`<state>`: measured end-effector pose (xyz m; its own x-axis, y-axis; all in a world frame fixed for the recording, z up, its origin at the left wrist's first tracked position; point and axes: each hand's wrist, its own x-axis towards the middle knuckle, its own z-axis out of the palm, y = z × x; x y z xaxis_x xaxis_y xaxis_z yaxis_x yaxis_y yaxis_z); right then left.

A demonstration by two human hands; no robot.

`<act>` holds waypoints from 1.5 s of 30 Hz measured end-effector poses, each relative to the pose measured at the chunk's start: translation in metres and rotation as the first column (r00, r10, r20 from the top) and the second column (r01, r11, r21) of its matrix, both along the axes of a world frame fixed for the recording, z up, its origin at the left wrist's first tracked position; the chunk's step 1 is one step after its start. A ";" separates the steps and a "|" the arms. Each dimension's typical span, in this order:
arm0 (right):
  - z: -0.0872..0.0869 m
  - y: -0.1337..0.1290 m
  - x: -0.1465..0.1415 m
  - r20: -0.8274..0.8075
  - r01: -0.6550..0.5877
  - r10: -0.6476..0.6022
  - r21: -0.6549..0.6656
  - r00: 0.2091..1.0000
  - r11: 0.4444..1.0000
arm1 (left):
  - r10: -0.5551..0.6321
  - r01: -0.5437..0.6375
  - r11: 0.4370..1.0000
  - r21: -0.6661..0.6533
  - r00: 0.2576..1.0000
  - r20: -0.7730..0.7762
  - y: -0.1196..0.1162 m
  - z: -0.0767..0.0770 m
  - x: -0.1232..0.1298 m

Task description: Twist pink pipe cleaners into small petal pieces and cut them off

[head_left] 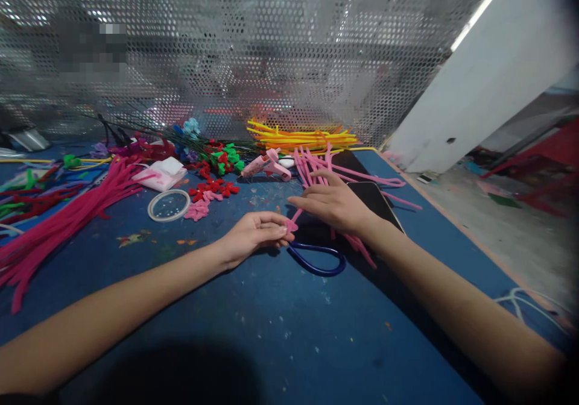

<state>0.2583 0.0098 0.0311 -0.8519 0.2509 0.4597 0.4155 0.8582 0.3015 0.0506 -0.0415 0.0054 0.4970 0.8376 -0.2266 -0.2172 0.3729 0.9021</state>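
My left hand (253,236) pinches a pink pipe cleaner (290,226), its end bent into a small looped shape at the fingertips. From there a straight length slants up toward my right hand (337,203), whose fingers are stretched out and apart. That hand hovers over a pile of loose pink pipe cleaners (312,164), covering part of it. Just below the left fingertips lies a shiny dark blue loop (319,270); its near end is hidden by the hand, so I cannot tell whether the two touch.
A black tablet or phone (375,203) lies under the right forearm. Farther back are a pink glue gun (266,165), yellow pipe cleaners (298,137), red pipe-cleaner flowers (215,189) and a clear round lid (169,205). Magenta pipe cleaners (76,212) spread at left; a perforated metal screen (253,49) stands behind.
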 end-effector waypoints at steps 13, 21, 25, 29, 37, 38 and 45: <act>0.004 0.001 0.003 0.017 0.005 -0.006 0.063 1.000 0.998 | -0.083 0.083 0.996 -0.014 0.995 -0.046 -0.001 0.006 0.000; -0.015 -0.004 -0.009 0.012 0.168 -0.171 0.151 0.985 0.974 | 0.077 -0.076 0.997 -0.020 0.995 0.062 0.000 -0.003 0.002; -0.013 -0.014 -0.018 -0.130 0.243 -0.230 0.092 0.964 0.966 | 0.177 -0.174 0.984 -0.039 0.978 0.113 0.001 -0.004 0.002; -0.011 -0.029 -0.027 -0.491 0.155 -0.102 0.068 0.865 0.986 | 0.220 -0.218 0.976 -0.027 0.967 0.132 0.002 -0.003 0.001; -0.016 -0.059 -0.054 -0.610 -0.083 -0.465 -0.658 0.641 0.749 | 0.256 -0.267 0.963 0.047 0.953 0.163 0.000 -0.004 0.002; -0.016 -0.060 -0.056 -0.605 -0.130 -0.536 -0.725 0.589 0.676 | 0.275 -0.285 0.957 0.044 0.948 0.162 0.000 -0.005 0.002; -0.016 -0.058 -0.062 -0.542 -0.337 -0.686 -0.840 0.485 0.425 | 0.368 -0.369 0.929 -0.031 0.912 0.182 -0.006 -0.004 0.007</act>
